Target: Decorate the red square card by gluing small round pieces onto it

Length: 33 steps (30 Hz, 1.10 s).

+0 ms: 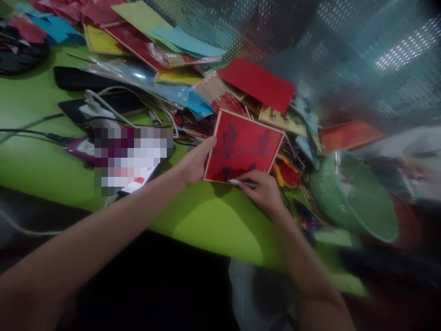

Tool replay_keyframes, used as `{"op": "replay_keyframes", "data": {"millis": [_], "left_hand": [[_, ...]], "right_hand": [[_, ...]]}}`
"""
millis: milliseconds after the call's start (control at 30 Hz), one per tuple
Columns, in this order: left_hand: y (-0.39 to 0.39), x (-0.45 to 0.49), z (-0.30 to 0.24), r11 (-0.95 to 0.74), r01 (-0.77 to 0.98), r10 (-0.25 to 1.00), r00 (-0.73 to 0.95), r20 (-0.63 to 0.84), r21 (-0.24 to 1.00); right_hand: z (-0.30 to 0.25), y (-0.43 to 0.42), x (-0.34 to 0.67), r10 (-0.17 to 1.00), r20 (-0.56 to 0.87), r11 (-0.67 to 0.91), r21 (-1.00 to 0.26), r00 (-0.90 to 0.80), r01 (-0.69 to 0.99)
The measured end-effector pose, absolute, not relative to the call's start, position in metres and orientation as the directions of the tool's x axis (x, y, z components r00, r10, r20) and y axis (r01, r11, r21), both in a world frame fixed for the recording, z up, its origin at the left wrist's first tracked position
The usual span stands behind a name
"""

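Pinching a pen (235,182) in the right grip (265,188), holding the red card (245,149) by its left edge in the left grip (196,162), over the green surface (213,218). Might smudge the dark drawings (230,141) by rubbing, if wet.

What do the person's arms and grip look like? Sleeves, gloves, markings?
Bare human hands, no gloves seen on the left grip or right grip. The left forearm and right forearm show no sleeve, watch, band or attached cable. Fine markings: too blurred to tell.
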<state>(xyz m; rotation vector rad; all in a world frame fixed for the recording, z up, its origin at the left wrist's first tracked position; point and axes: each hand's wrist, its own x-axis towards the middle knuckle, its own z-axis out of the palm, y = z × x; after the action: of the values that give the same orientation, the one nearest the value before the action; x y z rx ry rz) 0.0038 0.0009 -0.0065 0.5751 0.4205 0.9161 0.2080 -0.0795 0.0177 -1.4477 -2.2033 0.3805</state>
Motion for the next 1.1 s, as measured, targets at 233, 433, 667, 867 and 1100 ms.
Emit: {"op": "replay_keyframes", "data": {"millis": [233,433,667,867,1100], "left_hand": [[0.0028,0.0044,-0.0092,0.438,-0.619,0.839,0.542,-0.049,0.652],[0.0008,0.0037,-0.0053,0.479,-0.617,0.833,0.545,-0.100,0.625],[0.0014,0.0034,-0.0061,0.498,-0.618,0.824,0.555,-0.111,0.608],[0.0011,0.0027,-0.0058,0.476,-0.589,0.828,0.550,-0.108,0.654],[0.0010,0.0033,-0.0061,0.479,-0.612,0.835,0.538,-0.112,0.629]], "right_hand": [[0.0160,-0.0794,0.2058,0.918,0.259,0.395,-0.501,-0.302,0.770],[0.0173,-0.0789,0.2072,0.915,0.222,0.403,-0.468,-0.337,0.786],[0.0166,-0.0790,0.2060,0.918,0.230,0.395,-0.475,-0.322,0.786],[0.0137,-0.0785,0.2051,0.914,0.294,0.395,-0.497,-0.278,0.772],[0.0154,-0.0791,0.2063,0.917,0.241,0.397,-0.464,-0.319,0.792]]}}
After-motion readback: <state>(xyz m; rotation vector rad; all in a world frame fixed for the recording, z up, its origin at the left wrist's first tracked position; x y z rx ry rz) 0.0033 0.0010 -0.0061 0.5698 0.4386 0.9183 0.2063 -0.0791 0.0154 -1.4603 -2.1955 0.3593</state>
